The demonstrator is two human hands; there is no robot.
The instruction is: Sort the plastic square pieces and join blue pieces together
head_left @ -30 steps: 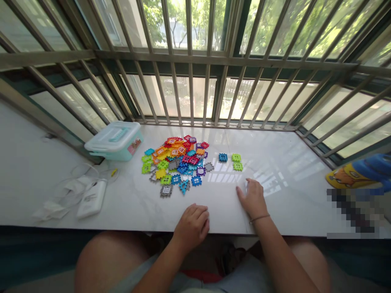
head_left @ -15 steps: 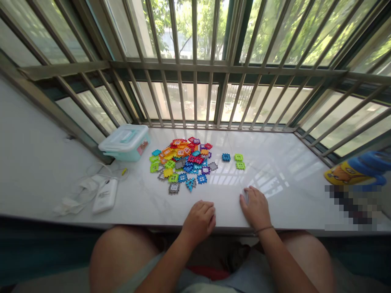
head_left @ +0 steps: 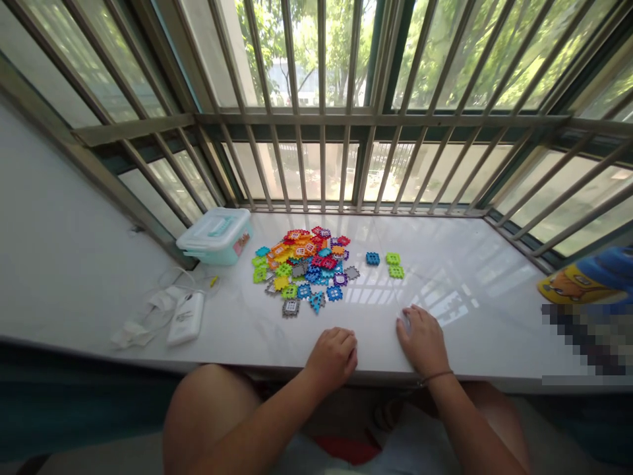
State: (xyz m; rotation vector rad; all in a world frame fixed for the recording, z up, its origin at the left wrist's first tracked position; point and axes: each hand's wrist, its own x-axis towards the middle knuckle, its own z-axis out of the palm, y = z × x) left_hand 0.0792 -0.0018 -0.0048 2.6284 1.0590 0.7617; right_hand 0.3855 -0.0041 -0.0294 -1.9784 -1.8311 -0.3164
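My left hand [head_left: 332, 355] rests at the front edge of the white table, its fingers curled into a loose fist with nothing showing in it. To its right, my right hand [head_left: 423, 340] lies on the tabletop, thumb and fingers apart, holding nothing. Beyond the left hand is a heap of colourful notched plastic tiles [head_left: 297, 251] in red, orange, yellow, green, blue, purple and grey. Ahead of the right hand, a blue tile piece [head_left: 372, 258] lies beside two green tile pieces, one [head_left: 393, 258] behind the other [head_left: 396, 272]. Neither hand touches any tile.
A lidded light-green box [head_left: 217, 237] stands at the back left. Nearer are a white power bank [head_left: 186, 318], cables and crumpled tissue [head_left: 133, 334]. A blue and yellow bottle [head_left: 583, 277] lies at the right, by a pixelated patch. Window bars border the table's back.
The view has shifted slightly, so everything sits a little further right and lower. Both hands keep their places on the table, and the tiles have not moved.
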